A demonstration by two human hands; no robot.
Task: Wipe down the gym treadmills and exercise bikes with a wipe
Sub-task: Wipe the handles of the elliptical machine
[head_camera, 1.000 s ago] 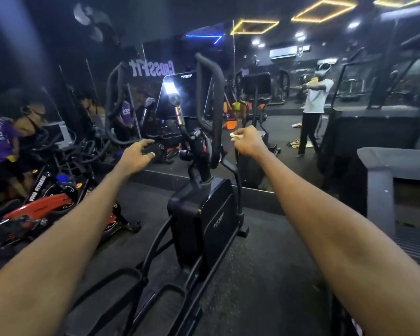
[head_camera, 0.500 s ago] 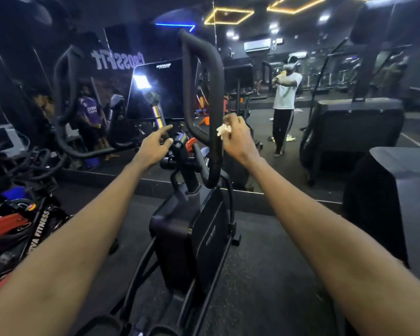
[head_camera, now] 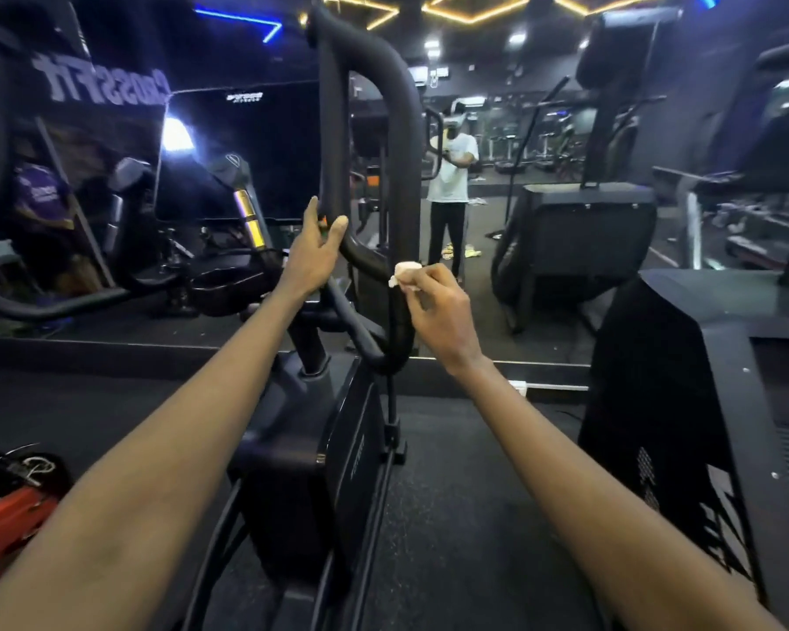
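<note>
Shifted since half a second back: left hand (head_camera: 313, 259) off the centre post and up against the loop handlebar (head_camera: 399, 129); right hand (head_camera: 440, 309) lower along the same tube, wipe (head_camera: 404, 271) carried down with it. Viewed from nearer the machine, too.

Facing a mirrored wall (head_camera: 488, 311) along the far edge of the dark floor (head_camera: 474, 516). By the floor's right edge, a black treadmill (head_camera: 725, 403). At mid-floor, just before the mirror, a black exercise machine (head_camera: 342, 471), upright, with the handlebar rising from its post as a tall padded loop. At the floor's left edge, part of a red bike (head_camera: 5, 521), well apart from both hands.

Left hand: fingers straight and pointing up on the tube's left side, thumb spread to the right, the tube's lower bend in the fork between them. Probably a loose brace rather than a clench, though hard to judge from behind.

Right hand: fingertips curled, pinching the small crumpled white wipe. Wipe pressed against the near side of the tube just below the bend, beside the left hand, not touching it.
</note>
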